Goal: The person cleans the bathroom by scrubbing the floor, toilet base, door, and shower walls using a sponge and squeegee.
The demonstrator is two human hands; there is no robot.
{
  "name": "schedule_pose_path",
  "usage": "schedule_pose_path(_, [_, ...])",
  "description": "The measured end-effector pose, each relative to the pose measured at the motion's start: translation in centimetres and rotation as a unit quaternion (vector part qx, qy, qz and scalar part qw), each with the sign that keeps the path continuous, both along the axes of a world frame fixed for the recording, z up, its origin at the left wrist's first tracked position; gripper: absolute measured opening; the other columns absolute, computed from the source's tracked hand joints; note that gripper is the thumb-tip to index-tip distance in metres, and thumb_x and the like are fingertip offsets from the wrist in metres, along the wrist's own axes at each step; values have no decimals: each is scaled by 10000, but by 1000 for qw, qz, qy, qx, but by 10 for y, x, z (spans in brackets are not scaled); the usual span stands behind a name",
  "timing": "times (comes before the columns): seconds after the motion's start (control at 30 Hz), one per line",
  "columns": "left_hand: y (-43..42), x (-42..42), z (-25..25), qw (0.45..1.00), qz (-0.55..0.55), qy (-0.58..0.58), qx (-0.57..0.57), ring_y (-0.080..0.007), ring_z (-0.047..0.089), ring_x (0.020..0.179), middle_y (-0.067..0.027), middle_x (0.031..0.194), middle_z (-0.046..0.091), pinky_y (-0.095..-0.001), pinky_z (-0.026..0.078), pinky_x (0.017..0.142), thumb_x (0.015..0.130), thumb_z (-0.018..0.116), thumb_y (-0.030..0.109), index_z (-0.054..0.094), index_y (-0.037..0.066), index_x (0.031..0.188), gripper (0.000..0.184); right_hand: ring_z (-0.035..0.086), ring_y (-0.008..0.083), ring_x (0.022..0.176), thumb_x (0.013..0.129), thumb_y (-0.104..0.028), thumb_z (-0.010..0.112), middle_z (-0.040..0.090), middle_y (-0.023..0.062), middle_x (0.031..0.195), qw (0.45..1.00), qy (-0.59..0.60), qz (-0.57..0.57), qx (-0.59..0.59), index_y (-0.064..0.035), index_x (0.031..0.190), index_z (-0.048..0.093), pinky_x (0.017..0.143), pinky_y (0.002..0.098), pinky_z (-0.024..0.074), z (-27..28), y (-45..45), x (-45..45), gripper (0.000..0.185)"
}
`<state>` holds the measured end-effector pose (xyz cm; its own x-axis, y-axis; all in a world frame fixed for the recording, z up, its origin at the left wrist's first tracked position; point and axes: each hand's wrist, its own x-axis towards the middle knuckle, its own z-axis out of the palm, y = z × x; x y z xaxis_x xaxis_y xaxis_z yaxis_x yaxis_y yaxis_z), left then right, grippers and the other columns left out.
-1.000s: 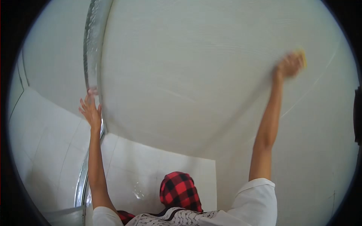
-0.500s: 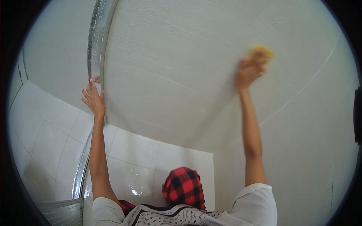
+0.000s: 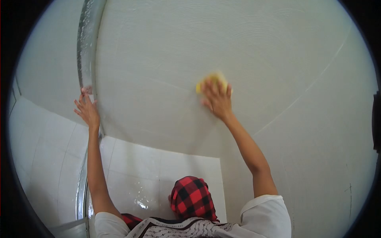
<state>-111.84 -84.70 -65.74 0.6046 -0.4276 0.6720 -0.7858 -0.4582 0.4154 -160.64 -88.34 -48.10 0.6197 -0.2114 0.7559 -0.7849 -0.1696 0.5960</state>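
Observation:
My right hand (image 3: 216, 99) presses a yellow sponge (image 3: 218, 76) flat against the pale wall (image 3: 158, 51), its fingers spread over the back of the sponge. The sponge's edges look slightly blurred. Over on the left, my left hand (image 3: 88, 111) rests with fingers apart at the upright metal-edged glass panel (image 3: 86, 43). One fingertip touches the panel, where a small reflection of it shows. That hand holds nothing that I can see. Faint curved wet streaks mark the upper part of the wall.
White floor tiles (image 3: 127, 174) look wet, with a bright glare patch. A metal floor track (image 3: 82, 190) runs beneath the glass panel. A knee in red and black checked cloth (image 3: 193, 196) is bent below. The wall meets another wall on the right at a corner.
My right hand has moved left and down across the wall with the sponge. My left hand stays at the panel; the whole view has shifted slightly.

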Motion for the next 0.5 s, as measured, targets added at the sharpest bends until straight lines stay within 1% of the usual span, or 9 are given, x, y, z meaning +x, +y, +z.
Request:
schedule_pose_path(0.1, [-2, 0, 2, 1000, 0, -7, -9, -361, 247, 1286, -55, 1326, 331, -609, 265, 977, 778, 654, 218, 164, 193, 1418, 806, 37, 265, 1370, 857, -560, 387, 24, 109, 1489, 982, 105, -143, 61, -75, 1417, 108, 1053, 571, 36, 14, 31, -132, 792])
schedule_pose_path(0.13, [2, -1, 5, 1000, -9, -15, -6, -364, 247, 1285, -60, 1327, 330, -610, 263, 978, 777, 654, 213, 160, 193, 1419, 810, 30, 265, 1371, 860, -567, 374, 11, 120, 1488, 989, 23, -148, 20, -61, 1417, 92, 1062, 548, 27, 38, 42, -176, 803])
schedule_pose_path(0.17, [6, -2, 7, 1000, -16, -24, -1, -366, 247, 1284, -65, 1328, 328, -610, 261, 978, 776, 654, 208, 155, 193, 1420, 815, 12, 282, 1370, 868, -548, 376, 28, 126, 1487, 972, -211, -106, 16, -31, 1413, 78, 1079, 486, -4, 71, 44, -191, 808])
schedule_pose_path(0.23, [7, -7, 8, 1000, -14, -19, 1, -369, 247, 1283, -69, 1332, 325, -611, 260, 978, 777, 653, 200, 151, 200, 1421, 817, -3, 298, 1369, 873, -495, 411, 55, 141, 1483, 891, -443, -16, -104, -13, 1409, 71, 1081, 450, -35, 130, 13, -167, 796])
schedule_pose_path(0.3, [4, -7, 11, 1000, -1, -9, -9, -373, 246, 1282, -73, 1336, 321, -611, 258, 978, 777, 652, 192, 147, 208, 1422, 820, 15, 317, 1366, 860, -491, 441, 84, 150, 1479, 941, -318, 2, -118, -13, 1409, 74, 1080, 447, -34, 131, 5, -88, 816])
schedule_pose_path(0.37, [-11, -3, 1, 999, 22, 18, -28, -381, 242, 1281, -74, 1347, 312, -609, 244, 985, 778, 649, 158, 156, 221, 1421, 813, 54, 327, 1361, 841, -513, 472, 100, 150, 1476, 992, -125, 7, 7, -26, 1408, 115, 1071, 498, 15, 66, 1, -14, 829])
schedule_pose_path(0.4, [-9, -7, -3, 999, 14, 17, -26, -381, 242, 1281, -74, 1347, 312, -609, 244, 985, 778, 649, 158, 156, 221, 1421, 813, 54, 327, 1361, 841, -513, 472, 100, 150, 1476, 992, -126, -1, 8, -26, 1408, 115, 1071, 498, 15, 27, 19, -42, 829])
schedule_pose_path(0.47, [-12, -5, 0, 999, 22, 20, -39, -381, 247, 1278, -77, 1349, 315, -607, 229, 994, 772, 651, 127, 169, 225, 1419, 813, 53, 309, 1369, 825, -507, 506, 69, 145, 1480, 973, 143, -64, 166, -104, 1427, 60, 1056, 557, 41, -33, 39, -89, 850])
schedule_pose_path(0.5, [-14, -1, -3, 999, 22, 23, -43, -381, 247, 1278, -77, 1349, 315, -607, 229, 994, 772, 651, 127, 169, 225, 1419, 813, 47, 307, 1370, 825, -483, 524, 56, 146, 1481, 980, 73, -70, 172, -123, 1429, 34, 1063, 541, 43, -35, 42, -133, 857])
